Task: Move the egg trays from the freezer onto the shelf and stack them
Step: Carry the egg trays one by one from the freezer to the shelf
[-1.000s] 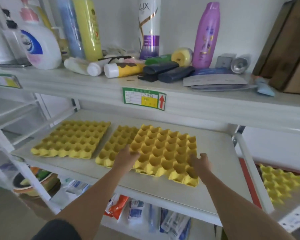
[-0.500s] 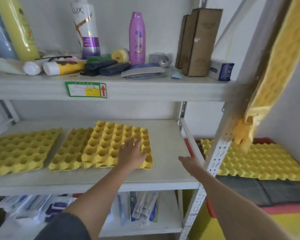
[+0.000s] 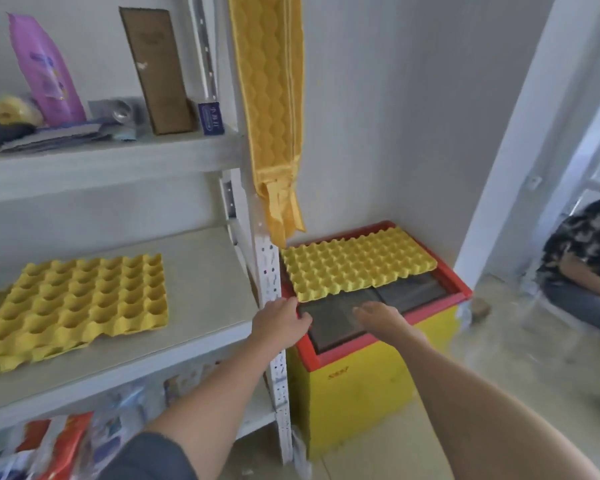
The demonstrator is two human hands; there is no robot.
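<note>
Both your hands reach toward the freezer (image 3: 357, 372), empty. Your left hand (image 3: 280, 320) has relaxed fingers at the red rim's near corner; your right hand (image 3: 381, 318) hovers flat over the dark glass lid. Just beyond lies a yellow egg tray (image 3: 355, 268), on top for easy lifting. Another tray (image 3: 80, 299) already rests on the shelf (image 3: 205, 271), likely the stack's base.

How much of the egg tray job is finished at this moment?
Done: yellow trays already lie stacked on the shelf. In hand: nothing yet; the left hand and right hand reach over the freezer. Left: one freezer tray waits on its lid.
</note>
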